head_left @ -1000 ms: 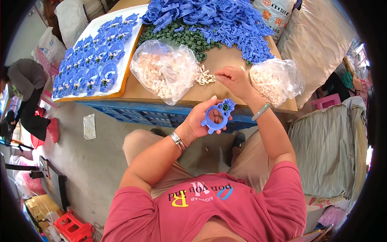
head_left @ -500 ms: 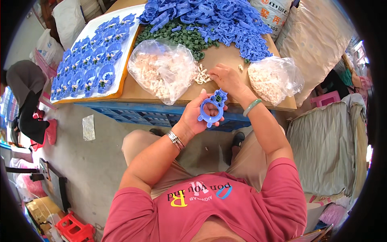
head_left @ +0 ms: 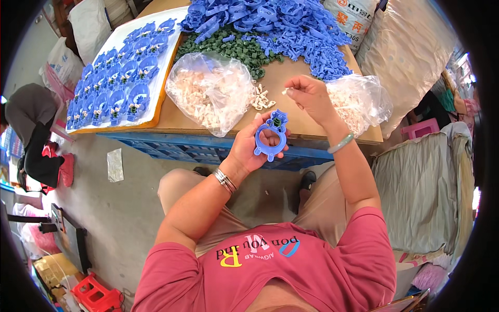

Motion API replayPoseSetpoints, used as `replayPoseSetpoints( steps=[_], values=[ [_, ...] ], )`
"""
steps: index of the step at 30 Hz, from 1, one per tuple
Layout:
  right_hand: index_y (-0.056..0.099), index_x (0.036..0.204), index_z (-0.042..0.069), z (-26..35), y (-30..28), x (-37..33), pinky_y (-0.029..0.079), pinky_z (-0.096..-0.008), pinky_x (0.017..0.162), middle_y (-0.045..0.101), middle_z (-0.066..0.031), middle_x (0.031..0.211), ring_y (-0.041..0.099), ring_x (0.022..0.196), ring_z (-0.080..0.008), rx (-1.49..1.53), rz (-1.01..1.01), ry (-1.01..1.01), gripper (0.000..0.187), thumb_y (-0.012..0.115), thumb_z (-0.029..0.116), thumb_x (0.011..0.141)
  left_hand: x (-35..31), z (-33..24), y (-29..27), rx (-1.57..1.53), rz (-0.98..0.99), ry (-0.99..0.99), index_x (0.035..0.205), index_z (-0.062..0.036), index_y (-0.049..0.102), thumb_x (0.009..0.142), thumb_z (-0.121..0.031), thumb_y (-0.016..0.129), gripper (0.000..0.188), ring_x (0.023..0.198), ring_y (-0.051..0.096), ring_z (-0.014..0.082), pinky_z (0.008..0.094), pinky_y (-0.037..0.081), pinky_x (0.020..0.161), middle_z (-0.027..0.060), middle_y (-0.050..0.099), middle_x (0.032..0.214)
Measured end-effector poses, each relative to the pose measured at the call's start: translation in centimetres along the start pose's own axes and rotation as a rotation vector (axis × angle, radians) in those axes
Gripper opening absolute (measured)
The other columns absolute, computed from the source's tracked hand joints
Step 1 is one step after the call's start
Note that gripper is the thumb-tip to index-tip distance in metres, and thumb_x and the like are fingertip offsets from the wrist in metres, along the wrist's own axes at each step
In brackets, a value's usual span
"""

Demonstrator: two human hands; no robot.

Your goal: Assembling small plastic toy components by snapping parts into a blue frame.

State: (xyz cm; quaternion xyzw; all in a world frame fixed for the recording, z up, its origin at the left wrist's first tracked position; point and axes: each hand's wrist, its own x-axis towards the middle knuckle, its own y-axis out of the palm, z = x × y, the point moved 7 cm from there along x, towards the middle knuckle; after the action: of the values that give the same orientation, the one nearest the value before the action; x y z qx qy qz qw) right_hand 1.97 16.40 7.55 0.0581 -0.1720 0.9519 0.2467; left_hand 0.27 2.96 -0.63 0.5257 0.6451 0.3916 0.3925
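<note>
My left hand (head_left: pixel 252 145) is closed on a blue plastic ring-shaped part (head_left: pixel 258 148), held up in front of the table's near edge. A dark green piece (head_left: pixel 279 120) sits in the upper end of that part. Above and to the right, my right hand (head_left: pixel 311 99) pinches a small cream plastic piece (head_left: pixel 285 91) between thumb and forefinger. Loose cream pieces (head_left: pixel 261 99) lie in a little heap on the brown tabletop, beside a clear bag (head_left: pixel 208 96) filled with similar pieces. A second clear bag of cream pieces (head_left: pixel 358 101) rests partly behind my right hand.
Piles of blue parts (head_left: pixel 270 21) and dark green pieces (head_left: pixel 234 52) cover the table's far side. On the left, a white board (head_left: pixel 104 54) carries rows of blue assemblies. Below the tabletop is a blue plastic crate (head_left: pixel 171 148). Large sacks (head_left: pixel 410 47) stand at the back right.
My right hand has moved right from the loose cream heap, carrying a small cream piece. My left hand has shifted slightly left with the blue part.
</note>
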Motion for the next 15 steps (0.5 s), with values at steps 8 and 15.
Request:
replayPoseSetpoints(
  steps=[8, 15],
  values=[
    [0.062, 0.082, 0.0, 2.2, -0.1, -2.1, 0.037, -0.0188, 0.051, 0.055, 0.0007, 0.07, 0.046, 0.057, -0.0038, -0.31, 0.114, -0.276, 0.008, 0.057, 0.004, 0.078, 0.2, 0.4, 0.1, -0.001, -0.007, -0.03, 0.121, -0.0138, 0.038, 0.091, -0.041, 0.03, 0.041, 0.067, 0.059, 0.0318, 0.0364, 0.051, 0.051, 0.0213, 0.056, 0.097],
    [0.063, 0.078, 0.0, 0.9, 1.2, -3.1, 0.039, -0.0194, 0.055, 0.055, 0.0025, 0.061, 0.047, 0.06, -0.0034, -0.01, 0.472, 0.102, 0.013, 0.065, 0.012, 0.075, 0.2, 0.4, 1.1, 0.1, 0.155, -0.178, 0.126, -0.014, 0.03, 0.089, -0.048, 0.03, 0.05, 0.061, 0.059, 0.0341, 0.0367, 0.051, 0.044, 0.03, 0.053, 0.098]
  ],
)
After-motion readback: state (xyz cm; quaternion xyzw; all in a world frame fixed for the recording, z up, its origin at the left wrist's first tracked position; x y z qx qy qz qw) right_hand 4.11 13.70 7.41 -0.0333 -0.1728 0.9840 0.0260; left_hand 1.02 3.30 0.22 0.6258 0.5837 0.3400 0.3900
